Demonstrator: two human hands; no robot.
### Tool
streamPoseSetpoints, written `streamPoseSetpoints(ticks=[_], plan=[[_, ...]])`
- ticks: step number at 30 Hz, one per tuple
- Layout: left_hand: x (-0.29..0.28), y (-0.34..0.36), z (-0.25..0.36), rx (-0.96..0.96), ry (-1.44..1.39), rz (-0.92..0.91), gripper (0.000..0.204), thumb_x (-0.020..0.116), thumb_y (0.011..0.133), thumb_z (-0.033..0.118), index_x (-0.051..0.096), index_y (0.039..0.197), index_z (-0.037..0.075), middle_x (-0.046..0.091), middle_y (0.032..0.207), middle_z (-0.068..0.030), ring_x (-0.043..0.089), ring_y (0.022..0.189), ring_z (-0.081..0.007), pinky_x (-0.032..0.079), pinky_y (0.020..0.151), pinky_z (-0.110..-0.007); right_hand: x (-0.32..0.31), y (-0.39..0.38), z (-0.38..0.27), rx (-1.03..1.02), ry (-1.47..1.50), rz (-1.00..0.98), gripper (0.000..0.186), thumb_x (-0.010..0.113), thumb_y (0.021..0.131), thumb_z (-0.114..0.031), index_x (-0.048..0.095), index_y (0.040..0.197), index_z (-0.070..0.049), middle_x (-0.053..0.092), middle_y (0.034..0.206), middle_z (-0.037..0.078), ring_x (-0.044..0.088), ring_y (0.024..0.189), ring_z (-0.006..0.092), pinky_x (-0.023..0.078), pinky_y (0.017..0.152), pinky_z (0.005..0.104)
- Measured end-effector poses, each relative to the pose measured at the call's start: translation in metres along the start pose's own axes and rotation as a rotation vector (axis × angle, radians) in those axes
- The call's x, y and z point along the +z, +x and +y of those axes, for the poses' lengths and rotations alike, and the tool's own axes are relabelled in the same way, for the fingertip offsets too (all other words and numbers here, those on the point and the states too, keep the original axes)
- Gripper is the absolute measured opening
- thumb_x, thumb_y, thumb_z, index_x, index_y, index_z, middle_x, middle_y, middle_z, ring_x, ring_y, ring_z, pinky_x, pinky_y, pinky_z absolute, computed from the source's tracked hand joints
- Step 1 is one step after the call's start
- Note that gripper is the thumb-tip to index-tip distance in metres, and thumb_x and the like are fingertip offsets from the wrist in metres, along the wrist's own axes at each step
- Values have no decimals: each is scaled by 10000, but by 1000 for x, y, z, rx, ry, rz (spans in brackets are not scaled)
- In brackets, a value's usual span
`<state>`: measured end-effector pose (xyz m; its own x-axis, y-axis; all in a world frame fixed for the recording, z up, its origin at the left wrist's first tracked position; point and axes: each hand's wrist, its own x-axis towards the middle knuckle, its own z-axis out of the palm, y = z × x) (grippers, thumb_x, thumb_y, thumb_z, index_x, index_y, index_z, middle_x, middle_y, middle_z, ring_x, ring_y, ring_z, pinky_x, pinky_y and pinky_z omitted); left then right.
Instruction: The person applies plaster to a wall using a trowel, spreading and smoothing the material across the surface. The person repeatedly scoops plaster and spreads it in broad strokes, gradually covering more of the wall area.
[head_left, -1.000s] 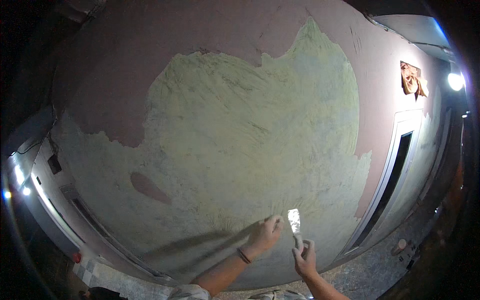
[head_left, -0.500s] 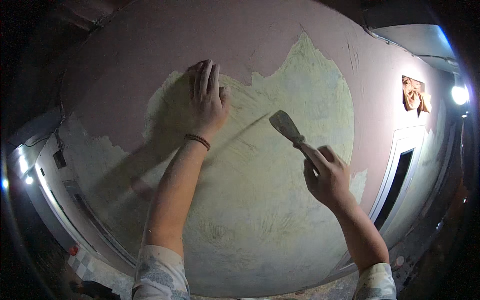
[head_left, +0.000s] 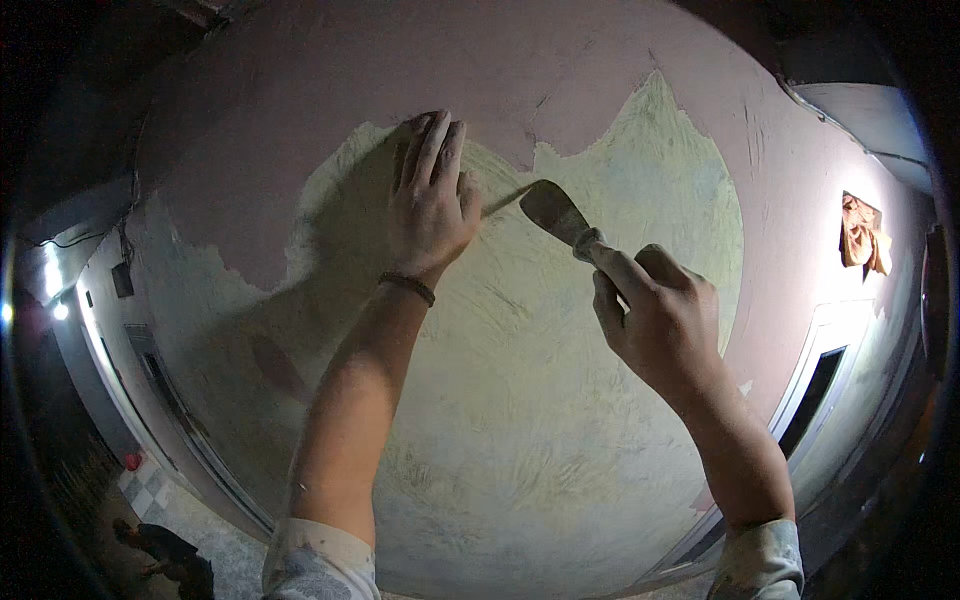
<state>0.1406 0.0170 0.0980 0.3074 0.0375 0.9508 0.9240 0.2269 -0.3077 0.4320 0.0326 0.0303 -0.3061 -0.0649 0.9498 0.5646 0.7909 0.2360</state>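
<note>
A wall fills the middle of the view, with mauve coating above and at the sides and a large bare pale-green patch with a jagged edge. My left hand lies against the wall across the patch's upper edge, fingers stretched upward, a beaded bracelet round the wrist. My right hand is closed round the handle of a putty knife. Its broad blade points up and left, just below the mauve edge and close to the wall. I cannot tell whether the blade touches.
At the right stand a white-framed opening and, above it, a wall recess with orange-brown cloth in it. Cables run along the upper right. Another person is at the lower left, near a red object on the floor.
My right hand has brought the putty knife up and left against the wall's markings, nearer the mauve edge. My left hand keeps its place. The view has shifted slightly; a person now shows at lower left.
</note>
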Motion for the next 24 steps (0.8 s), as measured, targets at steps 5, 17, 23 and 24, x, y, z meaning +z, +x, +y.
streamPoseSetpoints(ticks=[5, 17, 23, 24], plan=[[4, -1, -2, 20, -90, 93, 567, 538, 1018, 133, 473, 1576, 54, 418, 1658, -149, 369, 1550, -365, 312, 1290, -514, -3, 0, 2, -14, -15, -50, 229, 735, 937, -173, 732, 1160, -121, 656, 799, 82, 665, 597, 221, 537, 516, 378], [4, -1, -2, 31, -53, 114, 563, 502, 995, 167, 513, 1544, 42, 441, 1646, -145, 394, 1539, -344, 322, 1292, -479, -12, 14, -3, -36, -59, -88, 197, 758, 952, -140, 780, 1147, -113, 673, 757, 44, 617, 564, 141, 510, 486, 333], [4, -3, -1, -17, -65, 109, 581, 541, 953, 204, 549, 1505, 22, 475, 1617, -163, 436, 1513, -344, 351, 1280, -479, -10, 21, -3, -141, -71, 48, 210, 797, 925, -128, 789, 1135, -129, 672, 763, 45, 616, 568, 124, 504, 475, 313], [5, -2, 0, -26, -64, 109, 580, 540, 953, 204, 550, 1505, 24, 478, 1614, -163, 439, 1509, -348, 353, 1279, -483, -10, 22, -2, -93, -114, -8, 216, 798, 925, -130, 789, 1140, -130, 671, 761, 44, 615, 568, 124, 504, 473, 314]])
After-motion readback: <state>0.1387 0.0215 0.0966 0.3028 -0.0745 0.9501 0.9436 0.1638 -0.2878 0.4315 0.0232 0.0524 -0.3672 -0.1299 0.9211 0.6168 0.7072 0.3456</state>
